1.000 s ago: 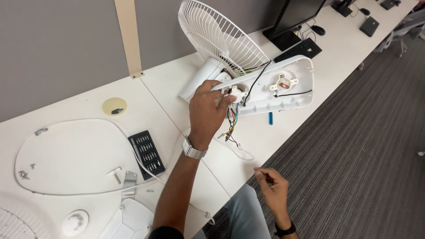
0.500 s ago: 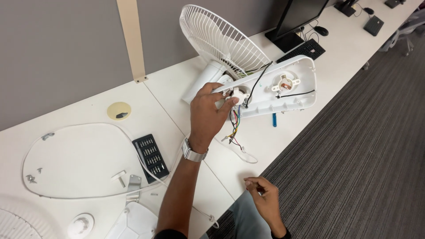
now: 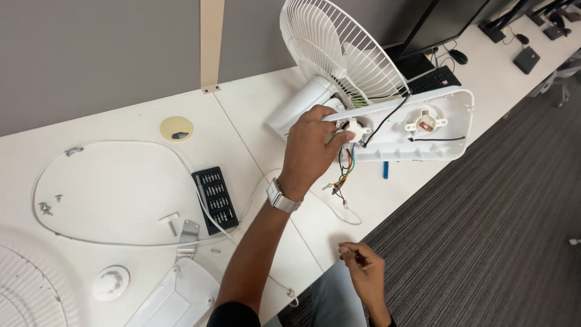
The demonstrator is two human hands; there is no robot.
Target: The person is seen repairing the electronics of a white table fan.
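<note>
We have our left hand [image 3: 311, 148] up at the open fan base [image 3: 417, 124], fingers [image 3: 339, 140] curled around the small white knob part [image 3: 353, 128] at its left end, pinching it between thumb and fingertips. A silver wristwatch [image 3: 283, 197] sits on that wrist. Just under the hand a bunch of coloured wires [image 3: 344, 172] hangs out of the base, and a black wire [image 3: 387, 121] runs across the inside of the shell.

Our right hand [image 3: 362, 263] is low, over the lap at the table edge, well apart from the left; its fingers are drawn together in a loose pinch, and whether anything tiny is held there we cannot tell.

The fan base is tipped up on its side on the white table [image 3: 254, 109], hollow side facing us, with a second white fitting [image 3: 425, 123] near its middle. Behind it the white wire fan guard [image 3: 339, 51] stands up on its neck [image 3: 299, 103]. A small blue tool [image 3: 385, 169] lies on the table just below the base.

Further left, a black bit set [image 3: 215, 197] lies open beside a white power cord [image 3: 121, 239] that loops wide across the table. A white round cap [image 3: 111, 282], a white cover plate [image 3: 175, 300] and another grille [image 3: 24, 290] lie at the near left corner. A tan cable grommet [image 3: 176, 128] is set into the table.
</note>
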